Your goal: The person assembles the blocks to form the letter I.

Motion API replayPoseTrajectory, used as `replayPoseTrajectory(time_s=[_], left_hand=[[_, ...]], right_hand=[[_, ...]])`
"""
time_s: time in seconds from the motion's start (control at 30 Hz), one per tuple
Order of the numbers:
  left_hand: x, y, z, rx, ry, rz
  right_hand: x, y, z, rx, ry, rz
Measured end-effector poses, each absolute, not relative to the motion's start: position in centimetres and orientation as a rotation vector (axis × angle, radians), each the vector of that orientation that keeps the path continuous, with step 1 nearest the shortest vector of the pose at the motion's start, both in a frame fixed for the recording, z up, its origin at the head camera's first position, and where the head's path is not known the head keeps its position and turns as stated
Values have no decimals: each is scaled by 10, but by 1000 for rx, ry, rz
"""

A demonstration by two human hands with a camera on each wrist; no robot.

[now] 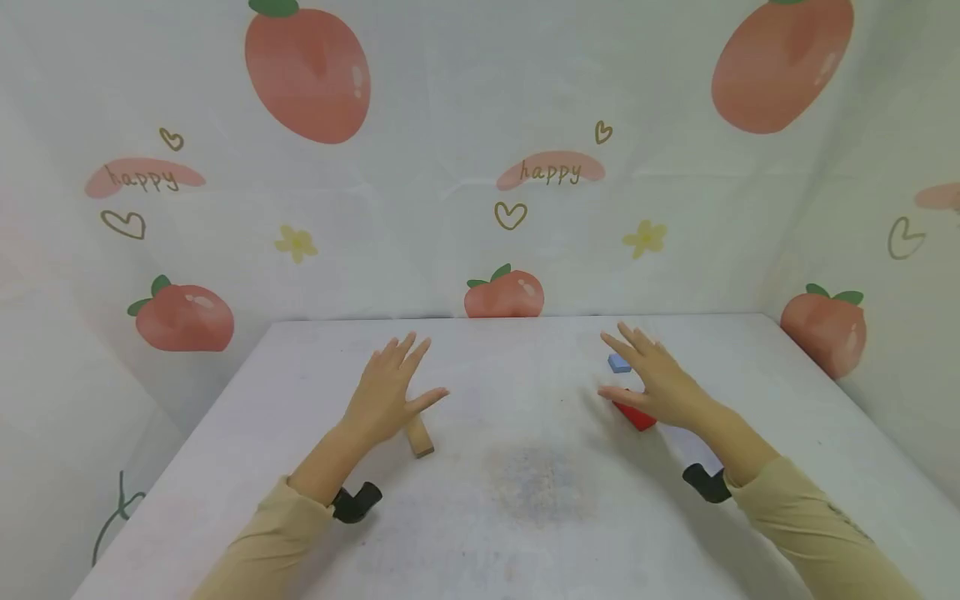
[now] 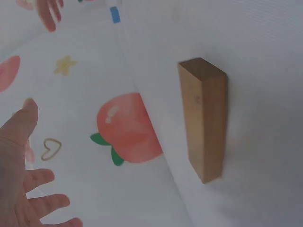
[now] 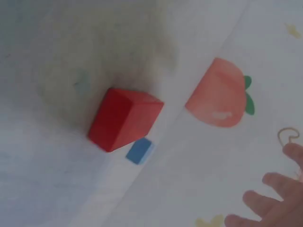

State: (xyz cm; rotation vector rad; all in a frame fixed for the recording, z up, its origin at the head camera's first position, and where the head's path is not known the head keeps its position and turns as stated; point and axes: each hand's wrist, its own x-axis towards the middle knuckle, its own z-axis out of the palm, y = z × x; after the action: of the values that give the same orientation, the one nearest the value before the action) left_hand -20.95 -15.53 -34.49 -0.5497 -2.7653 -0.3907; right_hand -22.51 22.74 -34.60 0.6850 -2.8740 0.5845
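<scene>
Your left hand point(image 1: 382, 396) is up above the white table point(image 1: 510, 375), fingers spread and released, thumb held out toward the middle. Nothing in the grasp. Nearest to it: a tan wooden rectangular block point(image 1: 419, 438), lying flat on the left part of the table, long side running roughly away from you. In the head view your hand covers its far end; the left wrist view shows the whole block, with your fingers well apart from it.

Your right hand point(image 1: 663, 383) is also raised, fingers fanned out and released, thumb pointing inward, holding nothing. Nearest to it: a red rectangular block point(image 1: 637, 415) on the right part of the table, partly hidden by your hand in the head view. The right wrist view has it in full, your fingers clear of it. A small blue rectangular block point(image 1: 618, 363) sits just beyond the red one, near your right fingertips as the head view has it.

You wear beige long sleeves point(image 1: 262, 533), with a black wrist device point(image 1: 357, 502) by your left cuff and a similar black piece point(image 1: 707, 483) by your right. Brownish smudge point(image 1: 540, 483) on the tabletop between your arms. White backdrop point(image 1: 427, 167) behind, printed with peaches, hearts, yellow flowers and "happy".
</scene>
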Motion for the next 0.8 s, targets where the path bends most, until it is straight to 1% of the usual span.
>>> replayPoseTrajectory(time_s=[0.27,0.53,0.8], left_hand=[[-204,-177,-356,-535,-2839,-576],[-202,-188,-369,-535,-2939,-678],[-202,-190,-377,-543,-3042,-728]], right_hand=[[-226,248,-352,688,-2883,857],[-229,264,-365,792,-2755,959],[-234,274,-373,793,-2870,1026]])
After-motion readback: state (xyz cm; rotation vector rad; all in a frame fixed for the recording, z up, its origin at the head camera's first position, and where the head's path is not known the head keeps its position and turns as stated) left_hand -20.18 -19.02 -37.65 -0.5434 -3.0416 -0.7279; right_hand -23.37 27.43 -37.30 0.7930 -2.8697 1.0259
